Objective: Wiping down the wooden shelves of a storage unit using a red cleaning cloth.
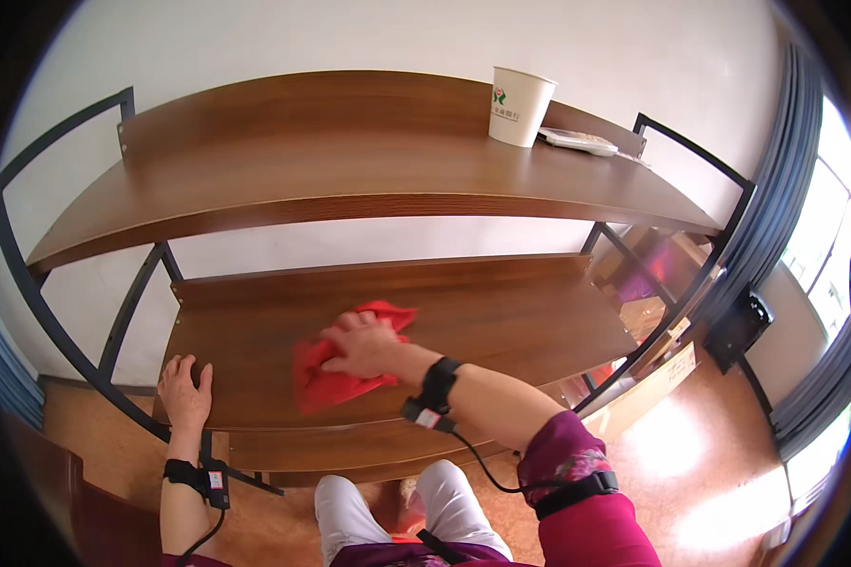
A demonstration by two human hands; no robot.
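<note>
My right hand (362,345) presses down on a red cloth (326,386) that lies bunched on the middle wooden shelf (489,319), left of its centre. Parts of the cloth spread out past my fingers and look blurred. My left hand (186,393) rests at the left end of the same shelf, fingers on the board and nothing held. Each wrist has a black strap with a small device and a cable.
On the upper shelf (312,163) stand a white paper cup (521,106) and a flat pale object (579,142). A black metal frame (35,305) carries the shelves. Cardboard boxes (642,397) and a dark curtain (783,163) are at the right. A lower shelf (326,450) shows beneath.
</note>
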